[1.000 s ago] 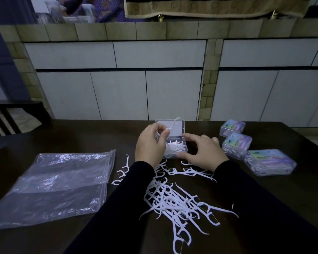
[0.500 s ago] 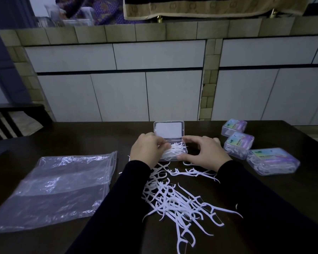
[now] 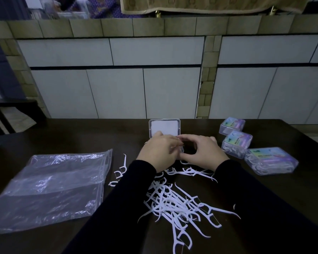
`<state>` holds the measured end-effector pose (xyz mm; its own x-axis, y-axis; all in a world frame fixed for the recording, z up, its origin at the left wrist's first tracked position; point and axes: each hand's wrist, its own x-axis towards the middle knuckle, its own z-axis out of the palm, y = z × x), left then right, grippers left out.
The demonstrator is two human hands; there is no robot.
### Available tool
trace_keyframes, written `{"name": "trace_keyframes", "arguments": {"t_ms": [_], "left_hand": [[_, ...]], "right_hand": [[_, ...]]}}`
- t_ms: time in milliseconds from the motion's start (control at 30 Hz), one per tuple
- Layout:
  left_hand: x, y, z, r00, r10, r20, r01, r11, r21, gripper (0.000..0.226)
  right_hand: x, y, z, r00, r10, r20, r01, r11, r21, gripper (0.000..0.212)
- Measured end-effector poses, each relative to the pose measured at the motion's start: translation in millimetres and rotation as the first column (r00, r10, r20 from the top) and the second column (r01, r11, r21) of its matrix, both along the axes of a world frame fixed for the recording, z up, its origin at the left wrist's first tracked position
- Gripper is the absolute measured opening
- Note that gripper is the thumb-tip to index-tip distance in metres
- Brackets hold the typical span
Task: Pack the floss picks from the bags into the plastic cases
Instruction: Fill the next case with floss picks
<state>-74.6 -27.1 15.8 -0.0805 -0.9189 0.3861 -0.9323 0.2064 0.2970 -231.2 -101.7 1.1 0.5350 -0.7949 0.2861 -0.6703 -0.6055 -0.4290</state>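
On the dark wooden worktop, a small clear plastic case stands open with its white-lined lid raised behind both hands. The left hand has its fingers curled over the case's base, pinching what appear to be thin white floss picks at the case's left edge. The right hand curls round the base's right side, thumb and forefinger forming an arch over it. A loose heap of white plastic floss picks lies between the black sleeves, just in front of the case. A flat, clear plastic bag rests to the left. Three closed clear cases with purple labels, filled with picks, sit in a row on the right.
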Motion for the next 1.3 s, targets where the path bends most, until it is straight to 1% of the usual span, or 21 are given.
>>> {"name": "trace_keyframes", "arguments": {"t_ms": [100,233,300,367,400,467,533,600,667,800,933,1033,1133,1200,1233,1300], "left_hand": [[4.0,1.2,1.9,0.999,0.035,0.008,-0.035,0.999,-0.012,0.028],[5.2,3.3,4.0,0.999,0.043,0.028,-0.043,0.999,-0.005,0.025],[7.2,6.2,7.8,0.999,0.044,-0.017,-0.044,0.999,0.002,0.023],[16.8,12.2,15.2,0.993,0.066,-0.099,-0.067,0.998,-0.008,0.023],[23.9,15.7,19.1,0.986,0.089,-0.139,-0.089,0.996,0.005,0.026],[38.6,22.9,24.9,0.971,0.16,-0.181,-0.14,0.983,0.114,0.046],[47.8,26.7,26.4,0.952,0.248,-0.177,-0.198,0.945,0.261,0.068],[50.5,25.5,24.7,0.94,0.303,-0.158,-0.24,0.914,0.326,0.076],[50.5,23.4,23.2,0.933,0.324,-0.159,-0.256,0.905,0.341,0.073],[49.1,23.1,21.7,0.918,0.327,-0.222,-0.242,0.909,0.338,0.06],[43.4,19.7,18.1,0.913,0.331,-0.238,-0.265,0.925,0.271,0.051],[34.9,15.8,13.2,0.904,0.38,-0.198,-0.352,0.922,0.164,0.043],[36.3,14.4,12.9,0.868,0.43,-0.247,-0.423,0.902,0.085,0.029],[45.4,13.5,12.1,0.835,0.454,-0.31,-0.446,0.889,0.103,0.019],[49.4,13.2,10.9,0.828,0.46,-0.322,-0.443,0.887,0.128,0.015],[52.3,12.9,7.3,0.836,0.453,-0.31,-0.418,0.891,0.174,0.016]], "right_hand": [[0.1,1.6,1.3,1.0,0.002,-0.019,-0.002,1.0,0.025,0.073],[-1.0,4.8,3.5,1.0,-0.008,-0.025,0.008,0.999,0.033,0.073],[-1.3,5.6,3.7,1.0,-0.007,-0.029,0.008,0.999,0.036,0.072],[-0.9,5.2,3.7,0.999,-0.009,-0.048,0.011,0.999,0.047,0.072],[-0.6,4.8,3.7,0.998,-0.016,-0.056,0.019,0.998,0.056,0.073],[-0.1,4.4,3.1,0.998,-0.033,-0.062,0.037,0.997,0.063,0.075],[0.3,3.9,2.6,0.997,-0.047,-0.067,0.051,0.997,0.061,0.076],[0.5,3.5,2.6,0.996,-0.056,-0.065,0.06,0.996,0.072,0.076],[0.8,3.4,2.7,0.997,-0.055,-0.062,0.06,0.995,0.075,0.077],[1.3,2.6,2.7,0.996,-0.057,-0.069,0.062,0.995,0.075,0.077],[1.9,2.4,3.1,0.997,-0.042,-0.068,0.047,0.997,0.069,0.074],[1.4,2.4,2.8,0.997,-0.029,-0.069,0.034,0.997,0.073,0.075],[1.0,2.5,3.2,0.997,-0.029,-0.073,0.034,0.997,0.073,0.076],[1.4,2.2,3.2,0.996,-0.03,-0.079,0.036,0.996,0.077,0.076],[1.7,1.7,2.7,0.996,-0.029,-0.082,0.035,0.996,0.078,0.078],[2.2,0.5,1.3,0.996,-0.031,-0.078,0.038,0.996,0.083,0.079]]}}
